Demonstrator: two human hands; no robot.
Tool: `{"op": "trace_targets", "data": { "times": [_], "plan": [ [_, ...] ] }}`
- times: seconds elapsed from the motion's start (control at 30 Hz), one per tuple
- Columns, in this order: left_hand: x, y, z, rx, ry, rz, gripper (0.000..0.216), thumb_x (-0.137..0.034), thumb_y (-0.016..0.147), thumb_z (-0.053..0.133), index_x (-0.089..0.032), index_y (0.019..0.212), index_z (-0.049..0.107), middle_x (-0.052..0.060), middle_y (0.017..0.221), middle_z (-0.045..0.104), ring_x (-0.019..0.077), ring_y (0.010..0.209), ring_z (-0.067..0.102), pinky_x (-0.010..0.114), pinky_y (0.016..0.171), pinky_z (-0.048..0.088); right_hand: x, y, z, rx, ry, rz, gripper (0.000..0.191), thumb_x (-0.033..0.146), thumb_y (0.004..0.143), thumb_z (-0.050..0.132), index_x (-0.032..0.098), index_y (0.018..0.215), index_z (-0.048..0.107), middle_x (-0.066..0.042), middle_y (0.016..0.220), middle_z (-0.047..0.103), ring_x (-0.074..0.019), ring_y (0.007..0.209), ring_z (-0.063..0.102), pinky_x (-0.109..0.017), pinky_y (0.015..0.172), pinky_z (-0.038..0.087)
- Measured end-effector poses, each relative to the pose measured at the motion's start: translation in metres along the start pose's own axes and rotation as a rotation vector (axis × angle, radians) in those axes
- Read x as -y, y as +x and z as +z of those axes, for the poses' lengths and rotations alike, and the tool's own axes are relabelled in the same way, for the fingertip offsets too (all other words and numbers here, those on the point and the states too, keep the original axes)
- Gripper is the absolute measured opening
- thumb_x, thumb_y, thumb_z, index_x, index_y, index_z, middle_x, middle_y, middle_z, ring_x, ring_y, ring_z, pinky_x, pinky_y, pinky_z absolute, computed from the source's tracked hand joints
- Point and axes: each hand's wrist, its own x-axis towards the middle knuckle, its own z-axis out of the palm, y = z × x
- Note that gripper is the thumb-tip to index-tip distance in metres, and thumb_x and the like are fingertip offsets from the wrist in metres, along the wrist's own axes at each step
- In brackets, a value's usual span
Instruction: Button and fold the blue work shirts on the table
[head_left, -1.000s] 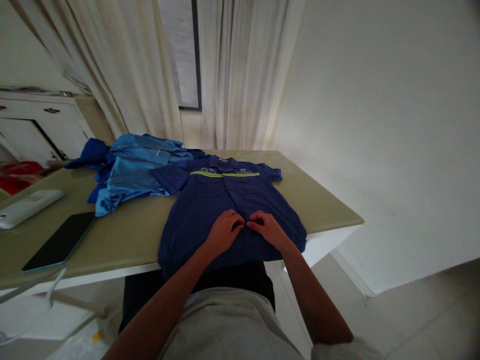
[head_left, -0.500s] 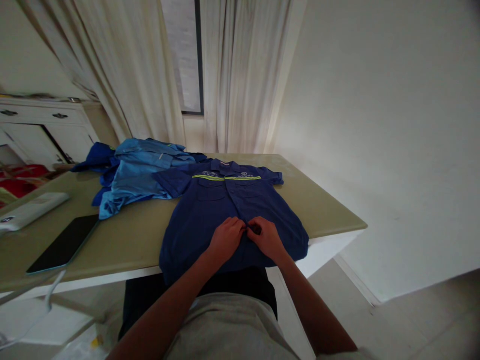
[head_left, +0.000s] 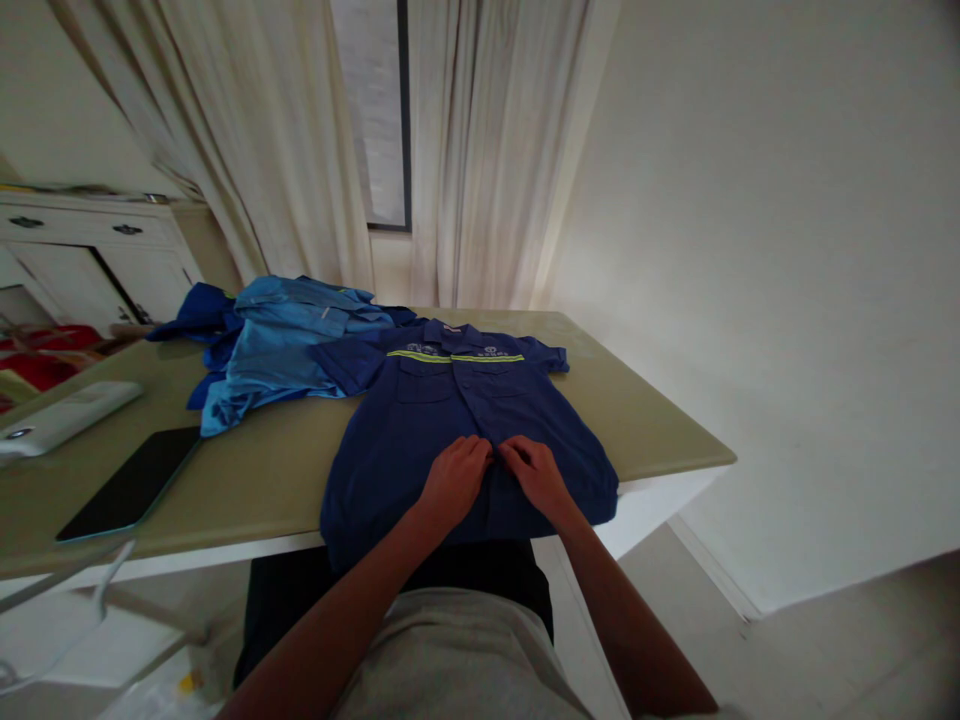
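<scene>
A dark blue short-sleeved work shirt [head_left: 405, 450] lies front up on the table, its collar pointing away from me and its hem hanging over the near edge. A yellow-green stripe runs across its chest. My left hand [head_left: 457, 480] is closed on the front placket, low on the shirt. Just to its right, my right hand [head_left: 534, 470] pinches the same placket, with a small gap between the two hands. Whatever button or buttonhole lies under the fingertips is hidden.
Light blue and darker blue garments [head_left: 277, 335] are heaped left of the shirt on the greenish table [head_left: 645, 420]. A black tablet [head_left: 129, 484] and a white device [head_left: 71, 418] lie at the left, with a cable [head_left: 112, 580] near the edge. A wall [head_left: 787, 300] stands at the right.
The fingers of my right hand have drawn closer together, and that hand has shifted slightly away from the left one. The shirt stays in place; the view has moved slightly.
</scene>
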Motion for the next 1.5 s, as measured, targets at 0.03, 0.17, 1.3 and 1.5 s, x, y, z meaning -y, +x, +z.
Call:
{"op": "trace_targets", "data": {
  "times": [0.03, 0.17, 1.3, 1.5],
  "plan": [
    [0.000, 0.000, 0.000, -0.002, -0.006, 0.003, 0.014, -0.013, 0.102, 0.048, -0.022, 0.100, 0.060, 0.006, 0.098, 0.066, 0.0237, 0.094, 0.061, 0.036, 0.085, 0.049, -0.001, 0.000, 0.000, 0.011, 0.009, 0.008, 0.024, 0.038, 0.095, 0.058, 0.021, 0.084, 0.071, -0.005, 0.081, 0.073, -0.0192, 0.074, 0.065, -0.031, 0.070, 0.050],
    [0.002, 0.001, 0.003, 0.002, -0.053, -0.017, 0.017, -0.008, 0.100, 0.048, -0.021, 0.101, 0.060, 0.005, 0.099, 0.066, 0.0231, 0.094, 0.061, 0.036, 0.086, 0.049, -0.002, -0.001, 0.000, 0.066, 0.018, 0.021, 0.026, 0.042, 0.084, 0.074, 0.019, 0.095, 0.073, -0.005, 0.083, 0.074, -0.0184, 0.070, 0.066, -0.030, 0.066, 0.051],
    [0.003, 0.002, -0.002, 0.001, -0.262, -0.018, 0.019, -0.010, 0.094, 0.053, -0.022, 0.103, 0.065, 0.005, 0.102, 0.069, 0.0213, 0.099, 0.062, 0.036, 0.092, 0.050, 0.000, 0.006, -0.002, 0.025, -0.265, 0.028, 0.005, 0.019, 0.079, 0.069, 0.021, 0.081, 0.065, -0.003, 0.080, 0.069, -0.0189, 0.074, 0.064, -0.031, 0.072, 0.047],
    [0.001, 0.002, -0.005, -0.023, -0.259, -0.083, 0.012, -0.012, 0.093, 0.057, -0.021, 0.096, 0.064, 0.005, 0.097, 0.068, 0.0208, 0.091, 0.063, 0.035, 0.087, 0.051, -0.002, 0.004, 0.002, -0.079, -0.341, -0.058, 0.003, 0.022, 0.089, 0.059, 0.022, 0.088, 0.061, -0.006, 0.089, 0.066, -0.0221, 0.083, 0.063, -0.035, 0.082, 0.048]
  ]
}}
